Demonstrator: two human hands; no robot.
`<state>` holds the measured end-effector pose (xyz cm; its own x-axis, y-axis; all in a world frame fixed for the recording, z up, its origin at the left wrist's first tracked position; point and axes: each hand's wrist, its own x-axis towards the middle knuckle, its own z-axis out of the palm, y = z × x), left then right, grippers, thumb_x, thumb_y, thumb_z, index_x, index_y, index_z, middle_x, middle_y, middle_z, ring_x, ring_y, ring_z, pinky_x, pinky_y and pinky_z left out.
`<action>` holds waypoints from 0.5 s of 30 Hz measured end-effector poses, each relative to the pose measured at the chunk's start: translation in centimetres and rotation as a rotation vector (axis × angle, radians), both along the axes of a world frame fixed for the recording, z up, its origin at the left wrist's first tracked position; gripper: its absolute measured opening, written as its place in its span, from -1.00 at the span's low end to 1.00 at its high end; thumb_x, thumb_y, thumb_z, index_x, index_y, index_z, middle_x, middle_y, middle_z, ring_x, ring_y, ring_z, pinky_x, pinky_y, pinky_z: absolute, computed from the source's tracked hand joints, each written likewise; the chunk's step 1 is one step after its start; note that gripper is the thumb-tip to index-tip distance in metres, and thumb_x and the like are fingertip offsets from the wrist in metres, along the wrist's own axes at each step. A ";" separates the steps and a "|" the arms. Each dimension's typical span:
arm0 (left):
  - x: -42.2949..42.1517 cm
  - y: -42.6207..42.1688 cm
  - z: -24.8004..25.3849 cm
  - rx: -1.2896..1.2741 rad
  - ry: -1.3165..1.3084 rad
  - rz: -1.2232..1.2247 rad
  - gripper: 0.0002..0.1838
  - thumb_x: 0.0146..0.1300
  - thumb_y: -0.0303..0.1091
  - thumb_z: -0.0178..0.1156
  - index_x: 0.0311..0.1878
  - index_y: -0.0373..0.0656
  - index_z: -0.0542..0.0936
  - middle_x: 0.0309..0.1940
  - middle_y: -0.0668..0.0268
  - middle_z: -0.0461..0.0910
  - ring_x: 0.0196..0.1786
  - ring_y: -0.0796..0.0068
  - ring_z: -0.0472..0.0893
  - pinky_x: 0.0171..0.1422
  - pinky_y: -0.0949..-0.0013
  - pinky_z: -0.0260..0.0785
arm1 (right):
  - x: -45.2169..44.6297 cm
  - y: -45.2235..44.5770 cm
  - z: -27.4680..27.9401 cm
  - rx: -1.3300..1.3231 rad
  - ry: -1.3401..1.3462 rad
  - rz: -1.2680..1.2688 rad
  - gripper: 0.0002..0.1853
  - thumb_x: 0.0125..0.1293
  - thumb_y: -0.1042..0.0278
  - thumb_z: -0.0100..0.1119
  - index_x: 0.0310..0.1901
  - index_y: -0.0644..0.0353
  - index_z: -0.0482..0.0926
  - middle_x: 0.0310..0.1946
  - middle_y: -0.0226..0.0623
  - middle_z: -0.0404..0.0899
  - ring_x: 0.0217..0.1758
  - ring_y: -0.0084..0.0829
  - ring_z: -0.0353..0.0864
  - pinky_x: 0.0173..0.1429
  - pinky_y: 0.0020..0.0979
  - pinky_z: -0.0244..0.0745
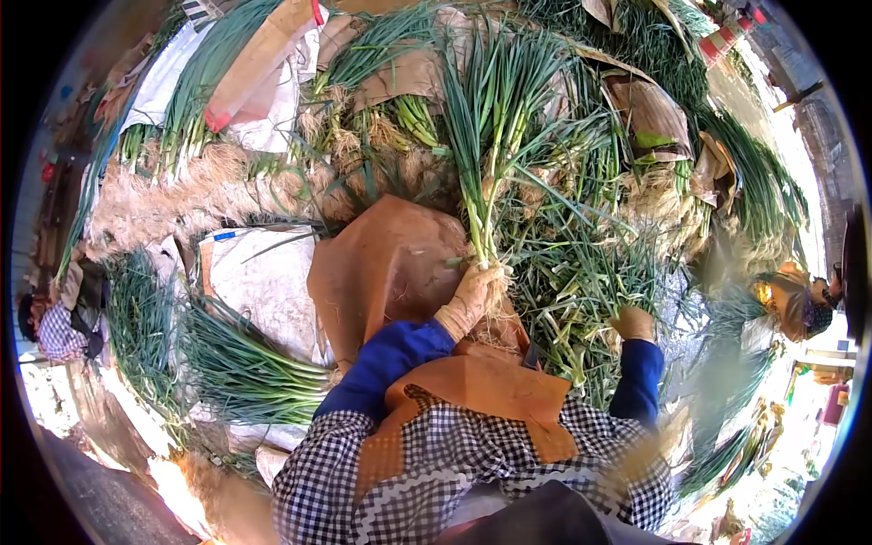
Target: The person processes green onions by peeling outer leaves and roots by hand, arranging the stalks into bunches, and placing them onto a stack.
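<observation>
My left hand (477, 292) is wrapped around the lower stems of a bunch of green onions (493, 173). The bunch stands nearly upright, its leaves pointing away from me and its pale roots hanging below my fingers. To the right, my right hand (633, 323) is curled closed above a heap of loose leaves (572, 291). Its fingers face away from me, so whatever it may hold is hidden. A brown apron (372, 263) covers my lap, with bits of root and dirt on it.
Untrimmed green onions with roots (209, 186) lie in a long row ahead. A leafy bundle (254, 363) rests at my left beside a white sack (263, 282). Other people (68, 318) sit at the far left and far right (795, 300). Brown paper (649, 113) covers some onions.
</observation>
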<state>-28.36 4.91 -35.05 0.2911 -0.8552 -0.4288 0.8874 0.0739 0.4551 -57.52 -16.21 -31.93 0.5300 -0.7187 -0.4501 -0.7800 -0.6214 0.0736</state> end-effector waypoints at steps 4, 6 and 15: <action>-0.1 -0.2 -2.3 0.014 -0.115 -0.054 -0.76 0.17 -0.52 0.09 -0.07 -0.26 0.45 -0.30 0.30 0.53 -0.34 0.56 0.50 -0.27 0.55 0.39 | 16.1 6.6 3.3 0.375 -0.816 -0.106 -0.51 0.14 -0.03 0.19 -0.01 0.14 0.48 -0.26 -0.25 0.61 -0.23 -0.36 0.60 -0.12 -0.36 0.47; -0.6 0.1 -2.2 0.039 -0.156 -0.062 -0.63 0.16 -0.57 0.10 0.07 -0.21 0.37 -0.12 0.27 0.48 -0.09 0.47 0.49 -0.04 0.47 0.41 | 21.2 8.5 5.2 0.361 -0.660 0.088 -0.58 0.16 -0.05 0.15 -0.11 0.11 0.53 -0.33 -0.30 0.60 -0.25 -0.34 0.60 -0.15 -0.36 0.47; -0.9 -0.1 -4.7 -0.068 -0.171 -0.002 -0.72 0.21 -0.48 0.07 -0.02 -0.10 0.32 -0.33 0.31 0.43 -0.36 0.53 0.46 -0.36 0.53 0.37 | 10.4 4.6 8.3 1.377 -0.858 0.049 -0.72 0.30 0.18 0.02 -0.37 0.23 0.55 -0.49 -0.23 0.54 -0.46 -0.42 0.53 -0.36 -0.37 0.44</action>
<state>-29.23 4.80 -39.76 0.3531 -0.8811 -0.3148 0.7978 0.1077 0.5933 -47.13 -11.63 -23.62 0.9600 -0.0188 -0.2793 -0.2746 0.1306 -0.9526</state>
